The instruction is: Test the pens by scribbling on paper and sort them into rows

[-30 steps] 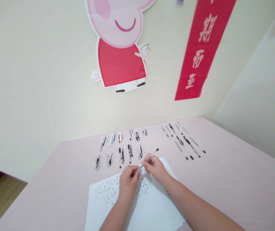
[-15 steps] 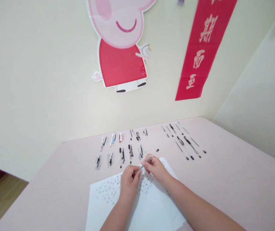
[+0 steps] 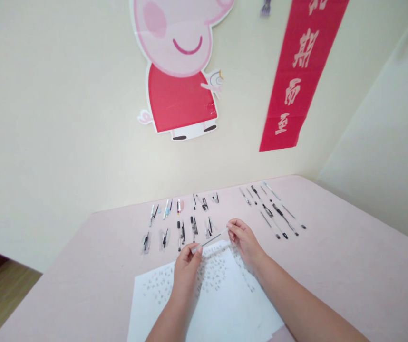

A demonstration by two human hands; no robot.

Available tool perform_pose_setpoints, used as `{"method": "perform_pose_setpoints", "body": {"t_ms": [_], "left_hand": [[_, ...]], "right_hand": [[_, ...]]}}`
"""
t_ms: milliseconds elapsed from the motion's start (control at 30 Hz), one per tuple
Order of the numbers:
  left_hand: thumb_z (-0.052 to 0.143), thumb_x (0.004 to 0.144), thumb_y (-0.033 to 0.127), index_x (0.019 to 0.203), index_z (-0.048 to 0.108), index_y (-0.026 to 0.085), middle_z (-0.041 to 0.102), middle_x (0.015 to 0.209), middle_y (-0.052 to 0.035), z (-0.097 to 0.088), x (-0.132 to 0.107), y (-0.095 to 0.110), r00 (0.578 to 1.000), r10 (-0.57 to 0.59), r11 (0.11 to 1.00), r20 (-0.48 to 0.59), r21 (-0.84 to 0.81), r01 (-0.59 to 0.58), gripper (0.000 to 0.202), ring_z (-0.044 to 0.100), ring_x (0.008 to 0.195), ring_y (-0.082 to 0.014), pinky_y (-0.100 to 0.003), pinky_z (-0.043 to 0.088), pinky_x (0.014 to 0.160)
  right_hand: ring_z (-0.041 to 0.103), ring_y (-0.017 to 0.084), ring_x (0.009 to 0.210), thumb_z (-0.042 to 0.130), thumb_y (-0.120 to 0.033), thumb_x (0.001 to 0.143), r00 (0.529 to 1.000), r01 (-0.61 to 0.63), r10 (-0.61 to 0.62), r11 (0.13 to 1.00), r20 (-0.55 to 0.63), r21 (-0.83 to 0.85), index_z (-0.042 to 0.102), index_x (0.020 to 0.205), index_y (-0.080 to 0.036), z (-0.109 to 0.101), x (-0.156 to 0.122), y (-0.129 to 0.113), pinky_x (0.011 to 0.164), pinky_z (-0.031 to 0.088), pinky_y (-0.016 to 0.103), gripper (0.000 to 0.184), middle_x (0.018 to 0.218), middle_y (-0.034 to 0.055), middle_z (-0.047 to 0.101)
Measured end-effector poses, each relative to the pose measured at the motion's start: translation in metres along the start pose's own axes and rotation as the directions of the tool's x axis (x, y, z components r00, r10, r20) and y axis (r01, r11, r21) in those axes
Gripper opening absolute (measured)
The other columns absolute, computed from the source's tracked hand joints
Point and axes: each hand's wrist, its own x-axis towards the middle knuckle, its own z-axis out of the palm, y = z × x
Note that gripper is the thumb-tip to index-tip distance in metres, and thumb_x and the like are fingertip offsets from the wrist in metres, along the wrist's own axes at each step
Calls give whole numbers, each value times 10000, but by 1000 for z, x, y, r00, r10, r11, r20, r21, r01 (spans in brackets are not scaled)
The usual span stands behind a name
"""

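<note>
A thin pen refill (image 3: 212,239), dark grey along most of its length and paler toward its right end, stretches between my two hands above the paper. My left hand (image 3: 187,262) pinches its lower left end between thumb and fingers, where something pale and translucent also shows; I cannot make out whether that is a barrel. The fingertips of my right hand (image 3: 242,239) close on the upper right end. Below lies a white sheet of paper (image 3: 221,308) covered in small dark handwritten marks, partly hidden by my hands and forearms.
Beyond the paper, rows of dismantled pen parts (image 3: 182,230) lie on the pink table (image 3: 75,275), some beside clear pieces. More pens and refills (image 3: 268,211) sit at the right. A wall (image 3: 82,142) with a pig cutout (image 3: 180,104) and a red banner (image 3: 296,90) rises behind.
My hands have moved apart, the right one up and to the right, the left one slightly left. A longer stretch of the refill shows between them. The small black piece near my right hand is no longer visible.
</note>
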Motion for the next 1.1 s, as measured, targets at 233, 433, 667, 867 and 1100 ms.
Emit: {"method": "perform_pose_setpoints", "body": {"t_ms": [233,433,667,867,1100], "left_hand": [[666,717,431,793,601,174,463,545,62,1,-2,8,992,-118,968,-34,-225,108,276,427,532,-84,-203,346,551],[711,673,451,733,557,174,467,561,63,-1,1,7,987,-149,935,-60,-335,121,323,427,515,-73,-187,337,515],[706,669,478,685,526,181,460,538,71,-1,2,7,986,-158,936,-60,-326,130,348,430,499,-63,-177,335,505],[706,674,464,666,506,179,456,532,67,-1,1,8,987,-153,939,-55,-318,128,348,415,503,-69,-184,337,505],[723,651,448,818,585,174,481,599,61,0,2,7,989,-134,953,-68,-283,110,348,447,530,-73,-200,370,540]], "right_hand": [[425,93,490,690,-372,667,995,83,-72,982,71,-171,569,702,-183,-9,5,-2,487,323,222,227,540,-53,501],[509,120,578,698,-331,667,973,163,-86,910,213,-380,635,766,-176,-16,8,2,551,386,244,194,629,-22,581],[577,152,670,610,-195,742,921,364,-145,651,362,-666,692,812,-203,-22,7,-3,640,420,266,107,727,6,663],[544,131,699,584,-96,729,844,527,-202,481,497,-700,685,817,-199,-21,4,-12,644,418,239,169,838,22,617],[560,156,757,567,-81,745,840,538,-202,427,503,-727,674,801,-192,-24,8,-7,719,421,277,164,800,26,619]]}}
